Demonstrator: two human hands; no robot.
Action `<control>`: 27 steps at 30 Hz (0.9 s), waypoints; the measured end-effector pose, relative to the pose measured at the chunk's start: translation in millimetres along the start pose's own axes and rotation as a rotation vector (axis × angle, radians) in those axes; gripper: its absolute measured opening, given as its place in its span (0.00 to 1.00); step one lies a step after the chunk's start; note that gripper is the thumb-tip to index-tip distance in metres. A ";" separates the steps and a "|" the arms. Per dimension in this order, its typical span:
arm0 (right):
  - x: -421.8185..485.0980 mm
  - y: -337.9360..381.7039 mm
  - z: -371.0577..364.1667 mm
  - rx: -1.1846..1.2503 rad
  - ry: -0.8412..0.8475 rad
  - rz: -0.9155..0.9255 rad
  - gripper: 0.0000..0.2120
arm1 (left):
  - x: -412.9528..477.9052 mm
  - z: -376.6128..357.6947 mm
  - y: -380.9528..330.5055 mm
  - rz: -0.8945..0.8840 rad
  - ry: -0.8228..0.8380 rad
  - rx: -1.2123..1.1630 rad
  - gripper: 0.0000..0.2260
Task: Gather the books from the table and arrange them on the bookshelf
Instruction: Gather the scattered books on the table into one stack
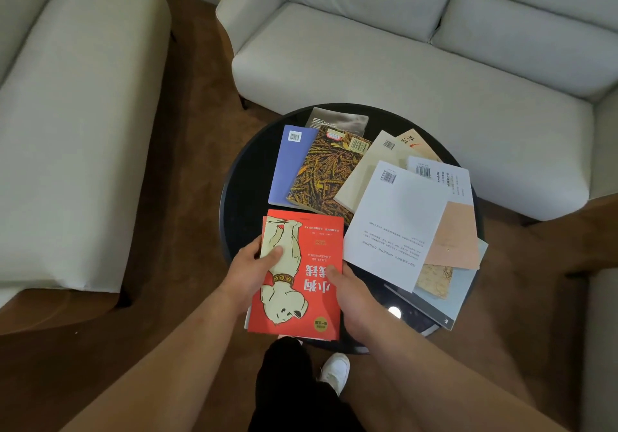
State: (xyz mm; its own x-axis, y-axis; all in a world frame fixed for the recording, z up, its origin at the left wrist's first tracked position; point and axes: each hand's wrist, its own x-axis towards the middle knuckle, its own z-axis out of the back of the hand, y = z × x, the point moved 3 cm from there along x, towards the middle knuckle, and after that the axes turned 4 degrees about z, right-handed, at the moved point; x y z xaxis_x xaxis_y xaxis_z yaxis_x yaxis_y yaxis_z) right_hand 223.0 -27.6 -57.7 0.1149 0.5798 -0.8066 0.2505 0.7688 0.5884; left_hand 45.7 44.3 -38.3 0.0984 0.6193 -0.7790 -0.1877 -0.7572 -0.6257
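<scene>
1. The room was evenly and softly lit, moderately bright, with no hard shadows on the pale sofas (401, 64).
2. A small round glare spot (394, 312) showed on the glossy black table (244, 194), a reflection of a light overhead.
3. Wide-angle distortion bent the sofa edges and stretched the forearms near the frame borders.
4. The centre was fairly sharp: barcodes were legible as stripes, but the small print on the white book (394, 217) was blurred.
</scene>
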 end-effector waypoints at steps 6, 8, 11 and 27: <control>-21.5 -0.6 8.0 0.005 0.054 -0.025 0.10 | -22.0 5.5 31.9 0.136 -0.090 0.045 0.11; -25.5 -6.5 5.4 0.042 0.082 -0.034 0.07 | -30.3 -1.6 37.7 0.138 -0.043 0.029 0.09; -27.3 -12.9 -0.5 0.092 0.078 -0.037 0.07 | -34.6 -7.6 34.0 0.122 -0.027 0.020 0.08; -33.0 7.1 21.6 -0.286 0.144 0.034 0.14 | -32.2 -4.6 27.3 0.101 0.055 0.336 0.15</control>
State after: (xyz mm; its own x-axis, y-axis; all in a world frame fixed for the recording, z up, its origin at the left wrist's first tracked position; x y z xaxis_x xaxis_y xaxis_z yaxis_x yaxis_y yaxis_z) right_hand 241.8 -47.2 -28.1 -0.0235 0.6233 -0.7816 -0.0335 0.7809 0.6237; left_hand 41.9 2.6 -30.5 0.1135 0.5256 -0.8431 -0.5096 -0.6977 -0.5035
